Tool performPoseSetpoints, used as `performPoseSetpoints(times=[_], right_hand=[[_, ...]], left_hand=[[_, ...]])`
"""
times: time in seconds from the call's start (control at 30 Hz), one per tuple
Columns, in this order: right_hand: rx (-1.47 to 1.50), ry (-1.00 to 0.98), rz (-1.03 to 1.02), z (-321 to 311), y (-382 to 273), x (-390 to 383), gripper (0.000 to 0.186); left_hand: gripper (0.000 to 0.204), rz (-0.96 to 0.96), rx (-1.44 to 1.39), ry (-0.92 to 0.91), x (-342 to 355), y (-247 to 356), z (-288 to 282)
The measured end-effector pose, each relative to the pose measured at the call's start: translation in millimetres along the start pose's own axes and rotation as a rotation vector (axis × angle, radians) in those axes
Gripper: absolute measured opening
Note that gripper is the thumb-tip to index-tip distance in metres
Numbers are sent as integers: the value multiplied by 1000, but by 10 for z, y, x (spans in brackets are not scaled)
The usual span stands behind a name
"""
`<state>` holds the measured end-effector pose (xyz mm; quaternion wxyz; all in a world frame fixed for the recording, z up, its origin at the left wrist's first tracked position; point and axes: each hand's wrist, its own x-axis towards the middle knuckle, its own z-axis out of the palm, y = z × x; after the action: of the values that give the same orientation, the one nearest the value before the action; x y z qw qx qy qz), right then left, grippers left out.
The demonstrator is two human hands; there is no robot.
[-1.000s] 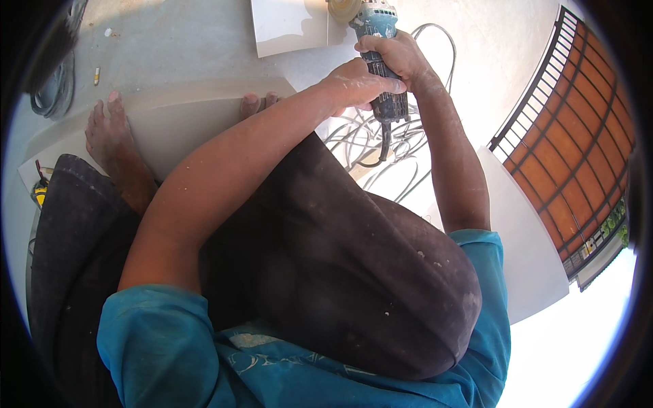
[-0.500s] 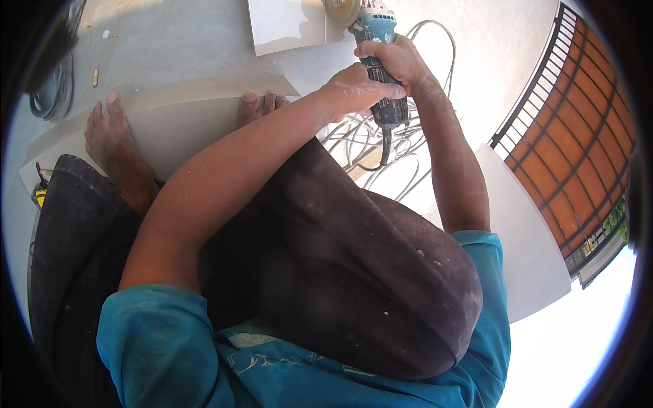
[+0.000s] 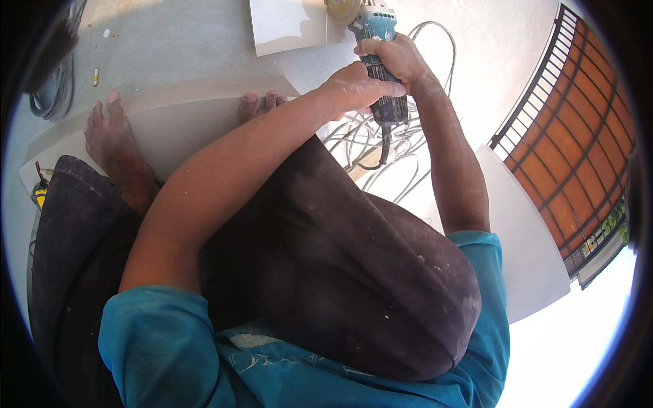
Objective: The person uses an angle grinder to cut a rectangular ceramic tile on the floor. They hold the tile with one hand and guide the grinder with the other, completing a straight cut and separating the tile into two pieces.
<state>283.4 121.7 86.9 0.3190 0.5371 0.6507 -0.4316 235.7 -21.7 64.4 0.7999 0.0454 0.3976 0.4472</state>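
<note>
Both my hands grip a teal and black angle grinder (image 3: 375,28) beyond my raised knee. My left hand (image 3: 355,88) is closed round the rear of its dark body, thumb lying across it. Farther up, my right hand (image 3: 398,60) wraps the grip from the right. A round yellowish disc (image 3: 343,9) on the grinder's head is at the top edge, over the side of a white tile (image 3: 289,30); whether it touches the tile I cannot tell. A black cord (image 3: 386,146) leaves the grinder's back end.
Coiled grey cable (image 3: 415,139) lies under and beside the grinder. My bare feet (image 3: 119,139) rest by a large pale tile (image 3: 183,112). More cable (image 3: 53,95) and a yellow tape measure (image 3: 41,194) are at left. Another pale tile (image 3: 524,238) and an orange barred gate (image 3: 571,129) stand right.
Almost nothing differs. The disc and the white tile sit very slightly farther right in the picture; both hands keep the same hold on the grinder.
</note>
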Motion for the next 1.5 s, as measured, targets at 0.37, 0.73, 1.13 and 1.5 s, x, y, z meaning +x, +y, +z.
performPoseSetpoints(times=[0.37, 0.73, 1.13, 1.5], right_hand=[[38, 0, 23, 30, 73, -134, 41], [14, 1, 40, 38, 47, -174, 40], [20, 13, 32, 51, 34, -179, 41], [35, 2, 49, 73, 120, -209, 41]], left_hand=[[57, 7, -15, -18, -1, -132, 78], [57, 5, -27, -1, -32, -132, 82], [62, 10, -41, -31, -46, -126, 60], [61, 9, -52, -8, -80, -192, 136]])
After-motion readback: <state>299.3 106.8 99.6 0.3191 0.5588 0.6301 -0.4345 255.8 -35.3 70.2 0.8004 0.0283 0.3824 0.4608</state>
